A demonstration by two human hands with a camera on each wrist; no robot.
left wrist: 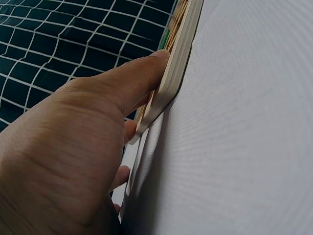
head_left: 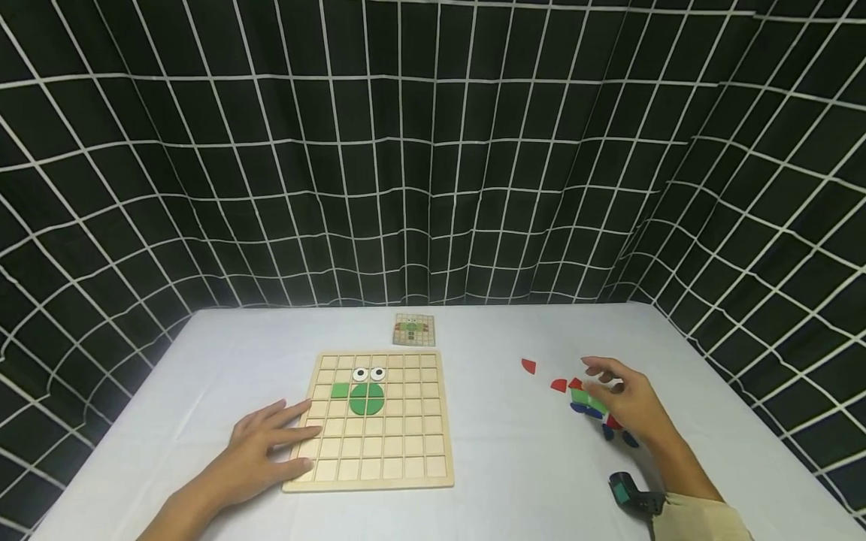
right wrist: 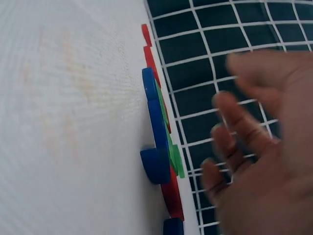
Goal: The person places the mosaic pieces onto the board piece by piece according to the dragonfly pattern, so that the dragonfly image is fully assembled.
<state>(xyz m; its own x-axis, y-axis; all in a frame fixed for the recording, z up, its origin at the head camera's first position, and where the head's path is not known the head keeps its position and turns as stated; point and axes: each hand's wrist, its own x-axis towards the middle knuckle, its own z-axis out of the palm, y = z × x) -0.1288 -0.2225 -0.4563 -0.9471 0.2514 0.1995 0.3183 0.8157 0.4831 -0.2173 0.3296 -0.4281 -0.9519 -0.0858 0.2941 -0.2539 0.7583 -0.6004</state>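
Observation:
My left hand (head_left: 252, 457) rests at the left edge of a wooden grid board (head_left: 392, 447), its fingers spread over the frame. In the left wrist view the thumb (left wrist: 146, 71) presses on the board's rim. On the board lie two round eye pieces (head_left: 378, 373), a green circle (head_left: 359, 406) made of quarter pieces, and a green square (head_left: 340, 391). Over a loose cluster of red, green and blue pieces (head_left: 585, 409) hovers my right hand (head_left: 629, 402), fingers loosely bent and thumb apart. Nothing shows between those fingers in the right wrist view, where the hand is blurred.
A small picture card (head_left: 414, 330) with a coloured figure on a grid lies behind the board. Two red quarter pieces (head_left: 529, 366) lie left of the cluster. A black device (head_left: 632, 496) is worn at the right wrist. Black grid-patterned cloth (head_left: 419, 150) stands behind the white table (head_left: 514, 451).

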